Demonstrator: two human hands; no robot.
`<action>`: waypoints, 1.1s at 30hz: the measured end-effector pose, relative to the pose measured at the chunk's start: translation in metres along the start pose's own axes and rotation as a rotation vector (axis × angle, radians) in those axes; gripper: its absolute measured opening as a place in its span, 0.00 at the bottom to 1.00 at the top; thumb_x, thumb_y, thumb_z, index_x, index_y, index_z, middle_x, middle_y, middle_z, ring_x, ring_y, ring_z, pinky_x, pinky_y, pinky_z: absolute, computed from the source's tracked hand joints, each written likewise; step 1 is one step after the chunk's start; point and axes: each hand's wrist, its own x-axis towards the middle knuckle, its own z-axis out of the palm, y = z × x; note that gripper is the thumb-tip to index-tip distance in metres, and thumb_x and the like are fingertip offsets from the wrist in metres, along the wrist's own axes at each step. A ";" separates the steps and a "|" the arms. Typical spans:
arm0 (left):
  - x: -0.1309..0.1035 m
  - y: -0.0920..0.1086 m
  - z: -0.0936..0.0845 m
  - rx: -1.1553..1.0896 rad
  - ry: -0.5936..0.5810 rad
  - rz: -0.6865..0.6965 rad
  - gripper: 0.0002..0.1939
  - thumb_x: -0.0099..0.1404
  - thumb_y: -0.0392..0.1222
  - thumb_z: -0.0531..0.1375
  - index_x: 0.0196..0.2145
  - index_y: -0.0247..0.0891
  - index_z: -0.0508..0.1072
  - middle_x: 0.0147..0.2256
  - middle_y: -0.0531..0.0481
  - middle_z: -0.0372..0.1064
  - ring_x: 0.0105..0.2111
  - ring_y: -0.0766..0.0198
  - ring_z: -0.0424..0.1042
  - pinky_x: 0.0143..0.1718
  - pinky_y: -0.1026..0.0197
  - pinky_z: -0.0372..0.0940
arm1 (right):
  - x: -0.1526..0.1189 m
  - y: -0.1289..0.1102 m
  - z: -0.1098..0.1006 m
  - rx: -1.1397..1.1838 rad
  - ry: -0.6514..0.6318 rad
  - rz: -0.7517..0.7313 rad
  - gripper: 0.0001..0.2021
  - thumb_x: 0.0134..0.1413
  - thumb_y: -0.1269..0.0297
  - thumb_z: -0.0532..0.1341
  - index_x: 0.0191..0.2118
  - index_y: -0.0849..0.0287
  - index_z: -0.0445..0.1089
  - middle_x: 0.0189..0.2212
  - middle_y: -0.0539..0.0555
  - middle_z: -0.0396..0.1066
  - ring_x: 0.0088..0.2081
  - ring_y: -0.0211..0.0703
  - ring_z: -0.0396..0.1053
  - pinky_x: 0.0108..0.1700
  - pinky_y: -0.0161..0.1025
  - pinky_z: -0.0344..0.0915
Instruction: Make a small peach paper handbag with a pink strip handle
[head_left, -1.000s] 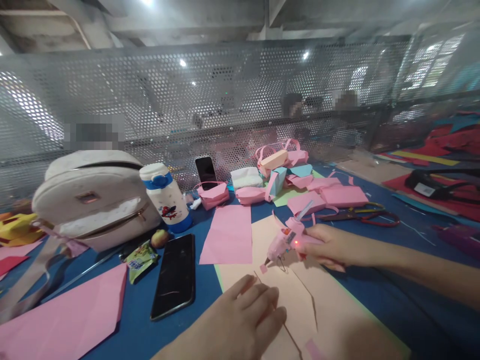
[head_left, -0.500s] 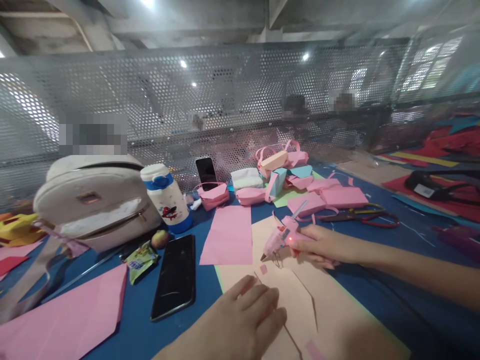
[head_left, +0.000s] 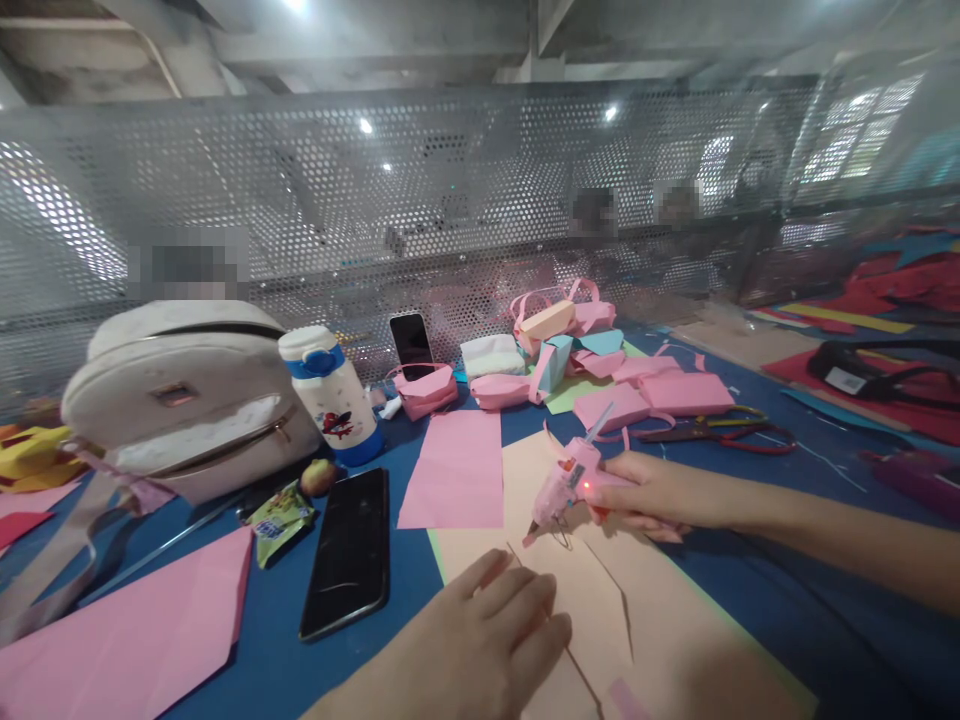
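My right hand is wrapped round the handle of a pink glue gun, whose red light is lit. The gun's dark nozzle points down at a small pink scrap on the peach paper. A clear glue stick juts from the gun's back end. Lower and to the left, my left hand lies palm down on a cut peach piece, its fingers slightly bent and spread. Another small pink strip is near the bottom edge. The underside of my left hand is hidden.
A black phone, a snack packet, a bottle and a white backpack are on the left. Pink paper lies ahead. Folded pink bags and scissors are behind my right hand. A perforated screen stands across the back.
The glue gun in my right hand has moved slightly down and to the right, so its nozzle now meets the small pink scrap. My left hand has hardly moved.
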 end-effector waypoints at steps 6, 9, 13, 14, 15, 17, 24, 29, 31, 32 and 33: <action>-0.001 0.000 0.004 0.010 0.018 0.001 0.19 0.76 0.47 0.48 0.56 0.33 0.67 0.54 0.41 0.69 0.51 0.53 0.68 0.55 0.49 0.58 | -0.005 -0.004 0.000 -0.060 -0.006 0.023 0.26 0.59 0.39 0.58 0.34 0.63 0.67 0.13 0.39 0.53 0.13 0.27 0.51 0.15 0.25 0.52; -0.002 0.001 0.005 0.007 0.008 -0.006 0.20 0.76 0.47 0.48 0.56 0.34 0.67 0.55 0.41 0.69 0.51 0.53 0.68 0.56 0.49 0.58 | -0.006 -0.003 -0.002 -0.083 -0.018 0.018 0.25 0.60 0.41 0.58 0.34 0.63 0.68 0.13 0.40 0.54 0.14 0.28 0.52 0.15 0.25 0.52; -0.001 0.000 0.005 0.005 0.001 -0.011 0.19 0.76 0.47 0.49 0.56 0.33 0.67 0.55 0.40 0.69 0.51 0.53 0.68 0.56 0.49 0.59 | -0.007 -0.002 -0.002 -0.099 -0.022 0.016 0.23 0.61 0.43 0.58 0.35 0.63 0.68 0.14 0.40 0.54 0.14 0.28 0.53 0.16 0.25 0.53; -0.001 0.000 0.005 0.004 0.003 -0.009 0.19 0.76 0.47 0.49 0.56 0.33 0.67 0.55 0.40 0.69 0.51 0.52 0.68 0.56 0.48 0.59 | -0.007 -0.002 -0.002 -0.107 -0.020 0.017 0.23 0.61 0.43 0.58 0.35 0.63 0.68 0.13 0.40 0.54 0.14 0.28 0.53 0.16 0.25 0.53; -0.001 0.000 0.006 0.004 0.008 -0.008 0.19 0.76 0.47 0.49 0.56 0.33 0.67 0.55 0.40 0.69 0.51 0.52 0.68 0.56 0.48 0.59 | -0.007 -0.002 -0.002 -0.116 -0.018 0.018 0.23 0.62 0.43 0.57 0.35 0.63 0.68 0.13 0.40 0.54 0.14 0.28 0.53 0.16 0.25 0.53; -0.002 0.000 0.006 0.005 0.018 -0.003 0.20 0.76 0.47 0.49 0.56 0.33 0.67 0.55 0.40 0.69 0.51 0.52 0.68 0.56 0.48 0.59 | -0.007 -0.004 -0.001 -0.130 -0.015 0.019 0.23 0.62 0.43 0.57 0.35 0.63 0.68 0.13 0.40 0.55 0.13 0.28 0.53 0.16 0.25 0.53; -0.002 0.001 0.006 -0.003 0.003 -0.003 0.20 0.75 0.47 0.50 0.57 0.33 0.66 0.55 0.40 0.69 0.52 0.52 0.67 0.56 0.48 0.59 | -0.010 -0.007 -0.001 -0.163 -0.015 0.018 0.23 0.62 0.43 0.57 0.35 0.62 0.67 0.13 0.41 0.56 0.14 0.29 0.54 0.17 0.26 0.52; -0.001 0.000 0.001 -0.016 -0.028 -0.001 0.21 0.75 0.48 0.50 0.58 0.32 0.66 0.55 0.39 0.68 0.52 0.51 0.67 0.57 0.47 0.59 | -0.011 -0.011 0.000 -0.207 -0.020 0.005 0.23 0.63 0.43 0.56 0.35 0.62 0.67 0.13 0.42 0.57 0.14 0.29 0.54 0.17 0.27 0.51; 0.000 0.001 -0.001 -0.018 -0.042 0.004 0.21 0.75 0.48 0.51 0.58 0.32 0.66 0.55 0.38 0.68 0.52 0.51 0.67 0.57 0.47 0.59 | -0.012 -0.012 0.000 -0.201 -0.024 0.002 0.23 0.62 0.43 0.57 0.35 0.62 0.67 0.14 0.41 0.57 0.14 0.29 0.54 0.17 0.27 0.51; 0.000 0.001 -0.001 -0.018 -0.045 0.004 0.20 0.75 0.47 0.51 0.58 0.32 0.66 0.55 0.39 0.68 0.52 0.51 0.67 0.57 0.48 0.58 | -0.012 -0.012 0.000 -0.195 -0.024 0.000 0.23 0.62 0.42 0.57 0.35 0.62 0.66 0.14 0.41 0.57 0.14 0.29 0.54 0.18 0.27 0.51; 0.000 0.001 -0.001 -0.017 -0.044 0.002 0.20 0.75 0.47 0.51 0.57 0.32 0.66 0.55 0.39 0.69 0.52 0.52 0.67 0.57 0.48 0.58 | -0.012 -0.012 0.000 -0.191 -0.025 0.001 0.23 0.62 0.42 0.57 0.35 0.62 0.66 0.14 0.41 0.57 0.14 0.29 0.54 0.18 0.27 0.51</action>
